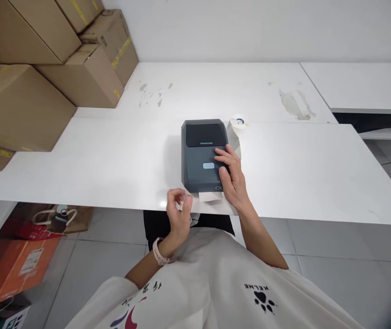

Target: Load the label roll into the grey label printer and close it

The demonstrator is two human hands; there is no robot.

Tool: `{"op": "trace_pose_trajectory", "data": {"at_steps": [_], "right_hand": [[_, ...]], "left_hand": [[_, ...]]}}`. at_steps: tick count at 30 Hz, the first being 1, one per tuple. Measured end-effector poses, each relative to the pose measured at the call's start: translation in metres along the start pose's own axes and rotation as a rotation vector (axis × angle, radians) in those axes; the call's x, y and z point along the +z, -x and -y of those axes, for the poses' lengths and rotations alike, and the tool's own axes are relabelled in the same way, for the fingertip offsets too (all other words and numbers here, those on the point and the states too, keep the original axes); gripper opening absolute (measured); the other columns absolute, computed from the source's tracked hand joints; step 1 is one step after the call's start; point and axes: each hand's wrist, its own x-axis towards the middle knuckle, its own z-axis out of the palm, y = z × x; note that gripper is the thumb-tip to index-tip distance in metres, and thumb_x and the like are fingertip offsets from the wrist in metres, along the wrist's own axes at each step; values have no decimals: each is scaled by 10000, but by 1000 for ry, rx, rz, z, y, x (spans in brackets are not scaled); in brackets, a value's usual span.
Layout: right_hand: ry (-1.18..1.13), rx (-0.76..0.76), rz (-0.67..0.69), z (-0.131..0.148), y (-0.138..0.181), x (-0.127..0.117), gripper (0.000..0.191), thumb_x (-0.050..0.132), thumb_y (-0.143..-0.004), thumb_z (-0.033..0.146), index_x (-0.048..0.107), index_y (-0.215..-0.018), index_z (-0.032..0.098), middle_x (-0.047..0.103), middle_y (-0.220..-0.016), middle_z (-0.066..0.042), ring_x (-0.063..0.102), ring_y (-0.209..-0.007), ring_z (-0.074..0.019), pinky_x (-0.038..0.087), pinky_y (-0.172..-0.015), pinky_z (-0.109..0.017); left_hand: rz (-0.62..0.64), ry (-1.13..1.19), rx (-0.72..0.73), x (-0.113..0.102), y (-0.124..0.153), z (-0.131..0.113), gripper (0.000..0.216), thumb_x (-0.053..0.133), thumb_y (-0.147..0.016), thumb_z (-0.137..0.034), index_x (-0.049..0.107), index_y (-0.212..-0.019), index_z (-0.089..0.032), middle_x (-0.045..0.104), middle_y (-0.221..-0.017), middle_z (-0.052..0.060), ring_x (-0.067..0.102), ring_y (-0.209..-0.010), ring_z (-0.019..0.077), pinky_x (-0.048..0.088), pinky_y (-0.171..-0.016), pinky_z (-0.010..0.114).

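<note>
A dark grey label printer (200,144) sits near the front edge of a white table (113,169). My right hand (231,176) rests on the printer's top right side, fingers spread flat over its lid. A white label (210,196) sticks out of the printer's front slot. My left hand (178,212) hovers just left of that label, fingers curled around a small white piece, apparently a label. A pink watch is on my left wrist. A white label roll (237,127) stands behind the printer on its right.
Stacked cardboard boxes (61,55) fill the table's far left. A second white table (363,84) adjoins at the far right. Under the table on the left are an orange box (13,267) and a paper bag (61,217).
</note>
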Motion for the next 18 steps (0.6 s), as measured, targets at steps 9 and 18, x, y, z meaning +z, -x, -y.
{"op": "trace_pose_trajectory", "data": {"at_steps": [9,18], "right_hand": [[83,-58,47,-1,2,-5,483,275,-1080,505,713,-1150,315,657,-1417,-47,385,-1550,-293,383,-1227,-582],[345,-55,156,6,4,-11,446,337,-1053,595,683,-1202,356,594,-1525,-9,325,-1572,-352,110,-1283,-677]], "left_hand": [[601,237,-384,13,-9,-14,449,726,-803,-592,729,-628,-178,668,-585,32,467,-462,90,402,-510,275],[423,175,-191,-7,-8,-2,536,597,-903,-604,672,-556,-202,533,-488,-4,464,-482,107,387,-517,274]]}}
